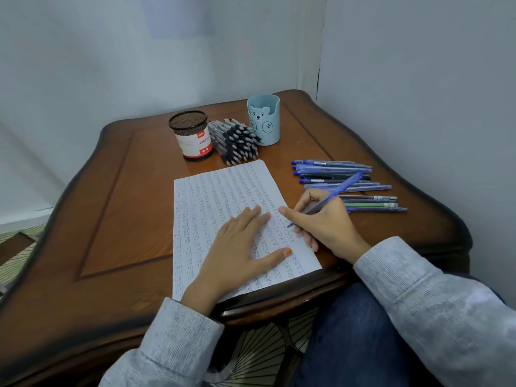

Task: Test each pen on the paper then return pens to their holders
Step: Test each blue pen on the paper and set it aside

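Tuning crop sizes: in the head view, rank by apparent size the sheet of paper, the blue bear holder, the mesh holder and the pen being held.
1. White lined sheet of paper, clearly largest.
2-3. Light blue bear-face pen holder and black mesh pen holder with red-and-white label: look alike, no ranking.
4. Blue ballpoint pen in the right hand: long but thinnest.

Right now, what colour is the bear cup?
Light blue; the bear cup shows best in the head view.

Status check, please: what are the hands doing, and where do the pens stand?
Left hand flat on the paper. Right hand holds a blue pen, tip on the page. Pen piles beside both holders, none visibly inside. Nothing in the way.
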